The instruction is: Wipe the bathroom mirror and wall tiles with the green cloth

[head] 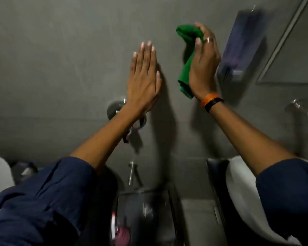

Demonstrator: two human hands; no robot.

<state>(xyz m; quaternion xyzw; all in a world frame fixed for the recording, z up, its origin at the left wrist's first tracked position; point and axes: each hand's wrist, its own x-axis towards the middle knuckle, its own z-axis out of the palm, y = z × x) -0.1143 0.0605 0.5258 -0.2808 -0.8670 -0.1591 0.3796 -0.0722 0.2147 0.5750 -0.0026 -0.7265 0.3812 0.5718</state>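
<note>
My right hand [204, 63] presses the green cloth [187, 66] flat against the grey wall tiles [69, 50]. The cloth hangs bunched from the fingertips down past the wrist, which carries an orange and a black band. My left hand [143, 75] lies flat on the same wall, fingers together, holding nothing, a little to the left of the cloth. The mirror's corner [292, 50] shows at the upper right, beyond the right hand.
A dark box-shaped dispenser [242, 48] hangs on the wall just right of the right hand. Chrome valves [114, 108] sit below the left wrist, a tap [302, 110] at far right. A white basin [242, 196] and a dark bucket [144, 213] are below.
</note>
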